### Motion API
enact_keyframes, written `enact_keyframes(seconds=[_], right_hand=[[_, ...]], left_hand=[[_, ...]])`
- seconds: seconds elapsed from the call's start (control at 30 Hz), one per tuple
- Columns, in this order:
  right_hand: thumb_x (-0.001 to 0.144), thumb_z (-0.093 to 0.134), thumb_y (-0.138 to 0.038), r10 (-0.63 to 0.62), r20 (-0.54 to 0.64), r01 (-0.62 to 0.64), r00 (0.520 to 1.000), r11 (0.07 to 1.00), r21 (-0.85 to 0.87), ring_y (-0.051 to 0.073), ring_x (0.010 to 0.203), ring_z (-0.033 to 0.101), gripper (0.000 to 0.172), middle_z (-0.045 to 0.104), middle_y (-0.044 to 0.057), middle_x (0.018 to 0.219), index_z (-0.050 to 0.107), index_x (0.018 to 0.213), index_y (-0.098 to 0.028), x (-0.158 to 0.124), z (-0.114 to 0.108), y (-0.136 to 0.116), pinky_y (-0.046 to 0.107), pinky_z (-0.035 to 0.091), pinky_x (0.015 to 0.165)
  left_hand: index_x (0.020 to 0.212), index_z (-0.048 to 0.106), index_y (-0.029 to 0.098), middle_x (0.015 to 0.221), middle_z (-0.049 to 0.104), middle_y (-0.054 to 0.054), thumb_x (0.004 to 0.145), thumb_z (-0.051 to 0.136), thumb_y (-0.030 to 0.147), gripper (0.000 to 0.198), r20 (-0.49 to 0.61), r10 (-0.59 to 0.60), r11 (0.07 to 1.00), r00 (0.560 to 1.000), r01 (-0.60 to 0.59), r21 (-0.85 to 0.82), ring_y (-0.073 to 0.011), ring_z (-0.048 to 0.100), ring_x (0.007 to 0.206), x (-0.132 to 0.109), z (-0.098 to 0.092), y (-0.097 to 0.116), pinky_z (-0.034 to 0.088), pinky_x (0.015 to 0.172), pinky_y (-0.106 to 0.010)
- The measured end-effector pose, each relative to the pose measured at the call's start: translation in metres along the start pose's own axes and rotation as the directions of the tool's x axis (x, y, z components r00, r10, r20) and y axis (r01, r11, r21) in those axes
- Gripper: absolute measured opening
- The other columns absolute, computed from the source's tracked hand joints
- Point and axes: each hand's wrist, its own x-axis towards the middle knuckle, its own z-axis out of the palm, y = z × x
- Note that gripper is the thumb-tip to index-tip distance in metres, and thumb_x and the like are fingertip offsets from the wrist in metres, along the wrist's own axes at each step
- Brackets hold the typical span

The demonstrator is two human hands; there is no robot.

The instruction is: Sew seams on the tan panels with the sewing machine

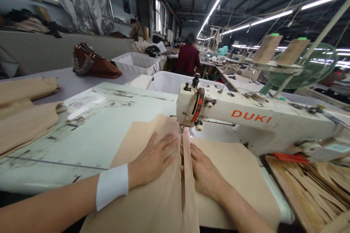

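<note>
Beige fabric [160, 194], under left grip [153, 159]

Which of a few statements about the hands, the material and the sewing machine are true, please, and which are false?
1. The left hand and the right hand both touch beige material. True.
2. The right hand has a pale band at its wrist. False: the pale band is on the left hand's wrist.
3. The sewing machine bears the word DUKI in orange. True.
4. The two thread cones are bright red. False: the thread cones are brownish, with green tops.
5. A green fan stands behind the thread cones. True.
</note>
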Motion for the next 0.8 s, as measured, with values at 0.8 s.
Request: enact_keyframes(seconds=[0.8], right_hand=[[0.090, 0.053, -0.020, 0.049, 0.054, -0.050, 0.997, 0.999, 0.022, 0.023, 0.138, 0.038, 0.045, 0.049, 0.009, 0.144, 0.054, 0.135, -0.018, 0.000, -0.001, 0.000, 0.043, 0.020, 0.123]], left_hand=[[0.154, 0.025, 0.021, 0.159, 0.026, -0.009, 0.104, 0.033, 0.038, 0.053, 0.152, 0.059, 0.995, 0.987, -0.071, 0.075, -0.0242, 0.023, 0.146, -0.009, -0.015, 0.003, 0.002, 0.117, -0.058]])
